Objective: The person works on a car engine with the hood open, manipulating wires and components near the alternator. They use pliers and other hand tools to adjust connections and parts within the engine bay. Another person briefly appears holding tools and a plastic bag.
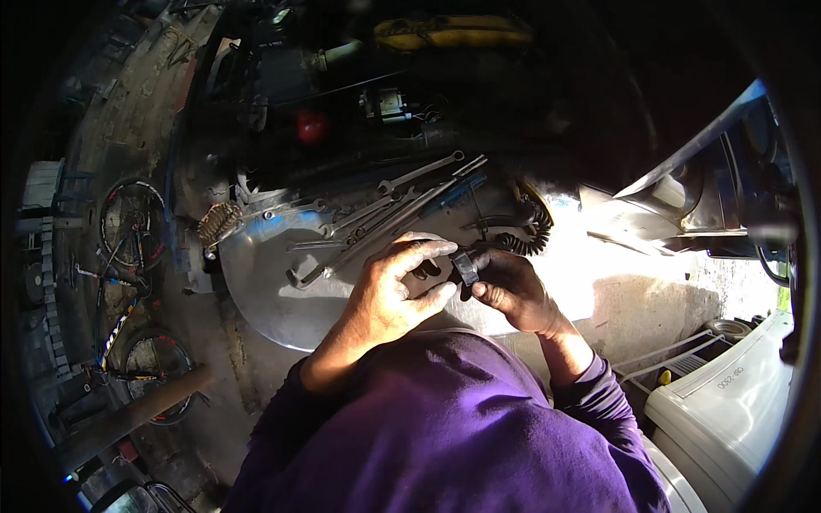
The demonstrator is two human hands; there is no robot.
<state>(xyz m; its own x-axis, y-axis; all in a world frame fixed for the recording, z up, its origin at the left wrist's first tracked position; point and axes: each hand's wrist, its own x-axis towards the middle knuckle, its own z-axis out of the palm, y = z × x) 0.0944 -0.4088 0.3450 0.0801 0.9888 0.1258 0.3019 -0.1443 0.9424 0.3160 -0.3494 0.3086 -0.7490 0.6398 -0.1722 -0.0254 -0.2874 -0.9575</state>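
Note:
In front of my purple-clad torso, both hands meet over a light metal panel [269, 308]. A small dark block-shaped part [466, 268] sits between them; its exact kind is not clear. My right hand [522, 295] pinches it between thumb and fingers. Curled from the other side, my left hand [389, 291] has its thumb and index fingertips at the part's left edge. Shadow hides what lies inside the left palm. Just beyond the hands, several wrenches [419, 175] and long metal bars [406, 212] lie on the panel. A coiled black cord [522, 242] rests right of them.
Dark machinery fills the far side, with a red round thing [312, 126] and a yellow piece [453, 32]. A bicycle [128, 299] stands at the left. A white lidded box [727, 393] and a white wire rack [676, 359] are at lower right.

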